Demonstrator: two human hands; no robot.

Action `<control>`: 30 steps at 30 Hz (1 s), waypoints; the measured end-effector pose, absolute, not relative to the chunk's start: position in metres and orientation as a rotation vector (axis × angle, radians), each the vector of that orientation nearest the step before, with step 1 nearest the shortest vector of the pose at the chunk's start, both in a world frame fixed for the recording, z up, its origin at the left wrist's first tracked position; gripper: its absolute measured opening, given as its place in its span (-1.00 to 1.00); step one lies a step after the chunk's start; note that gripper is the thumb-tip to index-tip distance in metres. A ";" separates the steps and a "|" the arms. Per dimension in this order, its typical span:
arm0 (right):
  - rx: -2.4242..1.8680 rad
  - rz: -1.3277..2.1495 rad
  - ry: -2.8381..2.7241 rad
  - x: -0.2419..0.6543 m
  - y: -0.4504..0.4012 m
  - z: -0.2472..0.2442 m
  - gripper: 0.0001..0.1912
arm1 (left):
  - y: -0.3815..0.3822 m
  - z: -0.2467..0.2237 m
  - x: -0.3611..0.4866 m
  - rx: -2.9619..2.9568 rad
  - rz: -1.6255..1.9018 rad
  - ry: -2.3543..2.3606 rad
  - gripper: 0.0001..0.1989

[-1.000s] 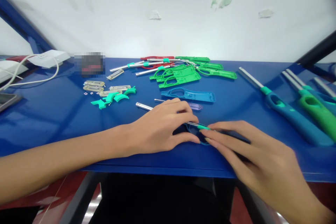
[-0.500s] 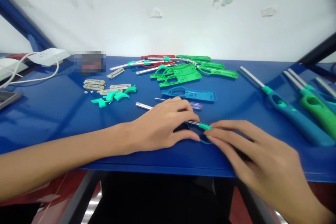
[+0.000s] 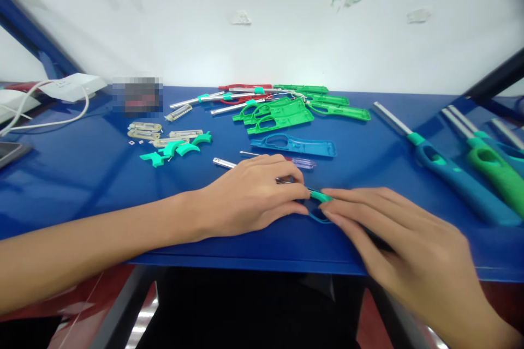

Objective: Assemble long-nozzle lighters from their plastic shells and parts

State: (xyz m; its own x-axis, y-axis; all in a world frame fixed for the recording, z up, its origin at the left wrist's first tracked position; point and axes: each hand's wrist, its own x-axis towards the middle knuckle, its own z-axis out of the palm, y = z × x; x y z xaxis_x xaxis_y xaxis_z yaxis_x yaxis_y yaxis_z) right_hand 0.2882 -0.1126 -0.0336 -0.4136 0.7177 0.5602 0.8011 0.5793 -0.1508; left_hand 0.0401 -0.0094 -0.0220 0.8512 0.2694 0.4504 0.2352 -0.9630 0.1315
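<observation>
Near the front edge lies a partly hidden lighter with a metal tube (image 3: 224, 163), a teal piece (image 3: 321, 196) and a blue handle rim (image 3: 319, 219). My left hand (image 3: 249, 196) covers its middle, thumb and fingers closed round it beside the teal piece. From the right, my right hand (image 3: 401, 240) pinches the handle end at the teal piece. Most of the blue handle is hidden under my fingers. Just behind my left hand lies a screwdriver with a clear purple handle (image 3: 303, 163), and beyond it a blue half shell (image 3: 295, 145).
Behind are green half shells (image 3: 286, 116), red shells and metal tubes. Teal pieces (image 3: 189, 149) and clear tanks (image 3: 145, 127) lie left. Whole lighters (image 3: 462, 182) rest right. A white cable (image 3: 61, 124) and adapter (image 3: 77, 87) are far left.
My left hand's fingers have moved slightly right and closed in against the teal piece, covering more of the metal tube. My right hand is nearly unmoved.
</observation>
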 end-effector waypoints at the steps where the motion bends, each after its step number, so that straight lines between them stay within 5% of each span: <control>1: -1.213 -0.186 -2.227 0.288 -0.112 -0.034 -0.79 | -0.010 -0.022 0.040 2.953 0.744 0.401 -0.74; 30: -1.313 -0.273 -2.209 0.288 -0.116 -0.036 -0.81 | -0.008 -0.022 0.040 2.942 0.757 0.386 -0.72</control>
